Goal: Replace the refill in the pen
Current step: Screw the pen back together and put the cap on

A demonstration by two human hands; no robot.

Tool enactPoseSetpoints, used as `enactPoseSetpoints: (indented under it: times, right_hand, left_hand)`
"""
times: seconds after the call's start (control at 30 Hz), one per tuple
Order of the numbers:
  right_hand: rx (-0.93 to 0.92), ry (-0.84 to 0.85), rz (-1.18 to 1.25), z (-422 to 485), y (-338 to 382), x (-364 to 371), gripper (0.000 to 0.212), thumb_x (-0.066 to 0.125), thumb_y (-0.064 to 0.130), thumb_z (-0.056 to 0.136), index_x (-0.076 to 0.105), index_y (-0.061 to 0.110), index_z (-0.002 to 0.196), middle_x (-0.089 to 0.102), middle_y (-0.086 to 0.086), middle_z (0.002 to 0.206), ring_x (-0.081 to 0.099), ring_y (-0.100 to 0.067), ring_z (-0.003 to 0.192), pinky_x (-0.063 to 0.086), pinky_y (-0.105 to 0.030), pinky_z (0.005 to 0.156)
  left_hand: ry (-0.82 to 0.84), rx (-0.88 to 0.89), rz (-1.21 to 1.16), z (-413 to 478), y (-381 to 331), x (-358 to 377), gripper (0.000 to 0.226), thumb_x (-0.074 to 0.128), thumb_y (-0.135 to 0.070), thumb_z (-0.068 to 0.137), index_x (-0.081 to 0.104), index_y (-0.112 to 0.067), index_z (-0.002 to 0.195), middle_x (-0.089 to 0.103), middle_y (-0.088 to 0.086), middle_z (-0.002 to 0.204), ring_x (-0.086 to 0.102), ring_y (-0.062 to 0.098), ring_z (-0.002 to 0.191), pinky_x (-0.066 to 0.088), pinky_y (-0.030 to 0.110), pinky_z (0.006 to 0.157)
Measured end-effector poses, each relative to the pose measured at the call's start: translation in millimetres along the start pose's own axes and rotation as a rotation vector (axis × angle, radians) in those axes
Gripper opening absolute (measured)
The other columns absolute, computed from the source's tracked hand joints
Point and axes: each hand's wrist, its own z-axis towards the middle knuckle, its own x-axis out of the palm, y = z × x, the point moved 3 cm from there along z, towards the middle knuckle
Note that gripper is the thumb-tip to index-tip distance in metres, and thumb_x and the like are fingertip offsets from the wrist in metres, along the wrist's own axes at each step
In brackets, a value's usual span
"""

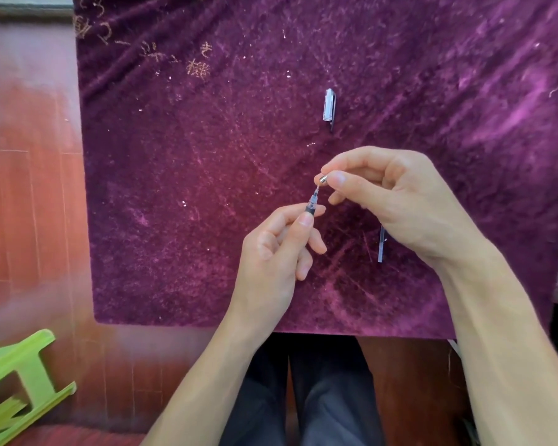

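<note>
My left hand point(279, 249) grips the pen barrel point(312, 204) with its dark grip section, and the refill tip pokes out toward the upper right. My right hand point(397, 201) pinches the small silver tip cone point(322, 179) just above that refill tip, a short gap apart. The clear pen cap point(329, 106) with its dark clip lies on the purple velvet cloth point(207, 188) farther away. A thin clear refill point(381, 246) lies on the cloth below my right palm, partly hidden by it.
The velvet cloth covers a small table, with its near edge above my knees. A green plastic stool point(20, 381) lies tipped over on the red floor at the lower left.
</note>
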Motion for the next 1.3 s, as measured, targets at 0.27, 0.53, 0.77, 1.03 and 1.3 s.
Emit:
enactPoseSetpoints:
  times: [0.27,0.53,0.77,1.03,1.3]
  right_hand:
    - [0.005,0.055,-0.028,-4.4,-0.6,-8.7,0.010,0.074,0.012,0.100,0.081,0.011,0.106,0.084,-0.002,0.103,0.078,-0.005,0.094,0.058,-0.020,0.092]
    - [-0.009,0.111,0.008,-5.0,-6.3,-7.9,0.011,0.073,0.017,0.101,0.083,0.015,0.102,0.084,0.008,0.091,0.075,0.001,0.089,0.052,-0.008,0.079]
    - [-0.029,0.106,0.088,-12.8,-12.2,0.2,0.014,0.069,0.021,0.104,0.083,0.019,0.105,0.084,0.007,0.090,0.075,0.004,0.086,0.050,-0.005,0.076]
    - [-0.019,0.096,0.079,-19.6,-12.9,7.1,0.020,0.061,0.016,0.109,0.080,0.020,0.108,0.081,0.000,0.093,0.072,0.003,0.088,0.050,-0.008,0.074]
    - [-0.034,0.096,0.041,-23.6,-8.1,13.6,0.020,0.058,0.009,0.109,0.078,0.012,0.109,0.078,0.008,0.090,0.072,0.006,0.087,0.051,-0.007,0.076]
  left_hand:
    - [0.035,0.012,0.017,1.2,3.0,9.2,0.025,0.050,-0.019,0.106,0.071,-0.014,0.117,0.066,-0.001,0.073,0.044,0.007,0.047,0.041,0.016,0.049]
    - [0.047,0.027,0.004,-1.7,1.7,11.9,0.026,0.049,-0.017,0.106,0.072,-0.013,0.117,0.066,0.002,0.074,0.044,0.007,0.047,0.041,0.015,0.050]
    - [0.051,0.007,-0.053,-5.8,3.0,14.8,0.028,0.048,-0.020,0.106,0.072,-0.012,0.120,0.066,0.001,0.075,0.044,0.005,0.046,0.039,0.011,0.048]
    - [0.056,-0.032,-0.119,-8.3,5.8,16.4,0.030,0.049,-0.025,0.104,0.072,-0.012,0.119,0.066,0.002,0.076,0.045,0.006,0.045,0.040,0.015,0.049]
    - [0.114,-0.069,-0.192,-8.0,4.0,12.7,0.032,0.048,-0.028,0.104,0.071,-0.009,0.116,0.067,0.002,0.075,0.046,0.005,0.044,0.038,0.018,0.048]
